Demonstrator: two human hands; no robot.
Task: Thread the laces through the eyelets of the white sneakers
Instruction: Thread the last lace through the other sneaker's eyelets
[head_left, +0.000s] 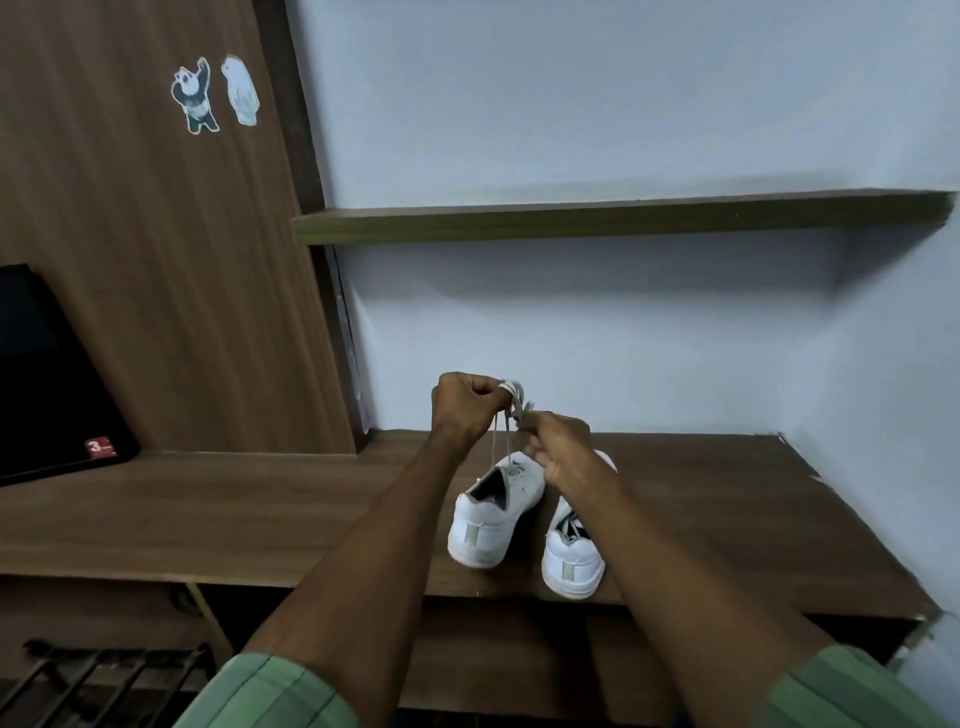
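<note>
Two white sneakers stand on a brown wooden desk (208, 514), heels toward me. The left sneaker (488, 514) has a white lace (500, 436) rising taut from its upper eyelets. My left hand (465, 402) is raised above that shoe and grips the lace, with a loop of it wound over a fingertip. My right hand (558, 449) is just beside and lower, pinching the lace's other end. It hides the front of the right sneaker (571, 553), whose tongue area shows a bit of lace.
A wooden wall shelf (623, 218) hangs above the desk against a pale wall. A dark screen (47, 384) leans at the left in front of a wooden panel with two stickers (213, 93). A black metal rack (104, 675) sits below the desk edge.
</note>
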